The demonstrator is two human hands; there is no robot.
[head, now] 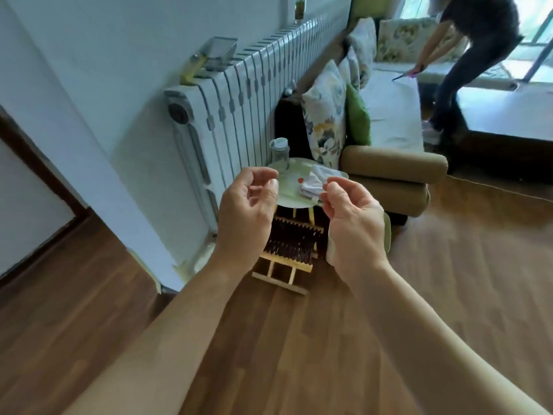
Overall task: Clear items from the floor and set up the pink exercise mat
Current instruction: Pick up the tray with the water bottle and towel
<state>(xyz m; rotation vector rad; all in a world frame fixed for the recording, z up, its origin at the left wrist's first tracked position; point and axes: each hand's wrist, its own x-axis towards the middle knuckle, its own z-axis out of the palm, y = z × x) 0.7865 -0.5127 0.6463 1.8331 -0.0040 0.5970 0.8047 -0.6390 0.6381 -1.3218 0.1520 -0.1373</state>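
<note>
Above the wooden floor (329, 339), both hands hang in mid-air, palms turned inward and facing each other. The left hand (245, 217) has its grip loosely apart, fingers curled and holding nothing; the right hand (354, 226) is the same, thumb and forefinger nearly meeting but clamped on nothing I can see. Just beyond them, at twelve o'clock, stands a small round green bench (287, 190) carrying a crumpled white cloth (314, 182) and a clear jar (279, 149), with a wooden rack (288, 250) beneath it. The cloth lies nearest the right fingertips, so that hand seems better placed to take it. No pink exercise mat shows anywhere, so where it lies from either hand cannot be told. At two o'clock, well apart, another person (472, 55) bends over the sofa (392, 121).
</note>
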